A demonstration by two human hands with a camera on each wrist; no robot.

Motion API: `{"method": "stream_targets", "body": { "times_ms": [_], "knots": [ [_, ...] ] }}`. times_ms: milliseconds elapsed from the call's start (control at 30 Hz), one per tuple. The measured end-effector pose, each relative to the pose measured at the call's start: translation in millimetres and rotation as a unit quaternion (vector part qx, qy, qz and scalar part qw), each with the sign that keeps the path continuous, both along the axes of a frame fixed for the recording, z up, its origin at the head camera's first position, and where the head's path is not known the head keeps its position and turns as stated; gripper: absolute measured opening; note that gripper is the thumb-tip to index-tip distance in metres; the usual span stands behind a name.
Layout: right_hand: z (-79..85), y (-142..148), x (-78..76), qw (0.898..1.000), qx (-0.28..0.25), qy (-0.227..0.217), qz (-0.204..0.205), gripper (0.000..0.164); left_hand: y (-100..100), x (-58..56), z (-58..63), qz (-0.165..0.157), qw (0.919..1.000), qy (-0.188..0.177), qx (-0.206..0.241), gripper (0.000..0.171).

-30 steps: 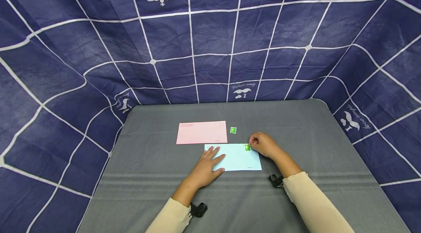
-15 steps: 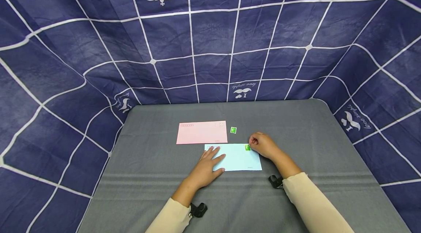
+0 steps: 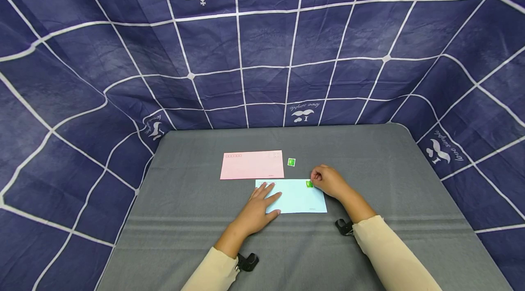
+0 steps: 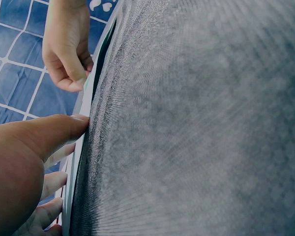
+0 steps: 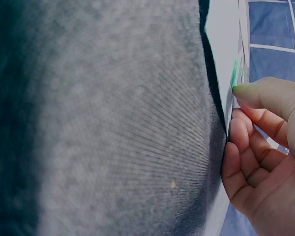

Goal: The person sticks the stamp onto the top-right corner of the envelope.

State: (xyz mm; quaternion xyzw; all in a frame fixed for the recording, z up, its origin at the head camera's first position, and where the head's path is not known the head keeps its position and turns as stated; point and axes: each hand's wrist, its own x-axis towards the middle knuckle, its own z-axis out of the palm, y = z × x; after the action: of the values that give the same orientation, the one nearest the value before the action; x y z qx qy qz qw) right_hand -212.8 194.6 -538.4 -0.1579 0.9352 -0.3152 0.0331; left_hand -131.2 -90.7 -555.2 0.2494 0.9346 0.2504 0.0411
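Note:
A light blue envelope (image 3: 293,200) lies on the grey cloth. My left hand (image 3: 256,211) rests on its left part, fingers spread and straight. At the envelope's upper right corner is a small green stamp (image 3: 309,184), also seen edge-on in the right wrist view as a green sliver (image 5: 235,73). My right hand (image 3: 328,181) pinches the stamp's right edge between thumb and forefinger, the other fingers curled in against the envelope's corner. The thumb (image 5: 250,93) covers part of the stamp. In the left wrist view, my left thumb (image 4: 64,128) lies at the envelope's near edge.
Behind the blue envelope lies a pink envelope (image 3: 252,165). A second green stamp (image 3: 291,162) with a white border sits on the cloth to its right. The grey table cover (image 3: 197,218) is bounded at the back and sides by a blue gridded curtain (image 3: 266,44).

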Motion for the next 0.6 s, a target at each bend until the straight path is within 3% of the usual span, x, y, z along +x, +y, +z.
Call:
{"method": "stream_targets", "body": {
  "times_ms": [600],
  "knots": [
    [-1.4,-0.5,0.4,1.000,-0.009,-0.005,-0.007,0.008,1.6,-1.4,-0.2,0.016,0.9999,0.004,0.004,0.055]
  ]
}}
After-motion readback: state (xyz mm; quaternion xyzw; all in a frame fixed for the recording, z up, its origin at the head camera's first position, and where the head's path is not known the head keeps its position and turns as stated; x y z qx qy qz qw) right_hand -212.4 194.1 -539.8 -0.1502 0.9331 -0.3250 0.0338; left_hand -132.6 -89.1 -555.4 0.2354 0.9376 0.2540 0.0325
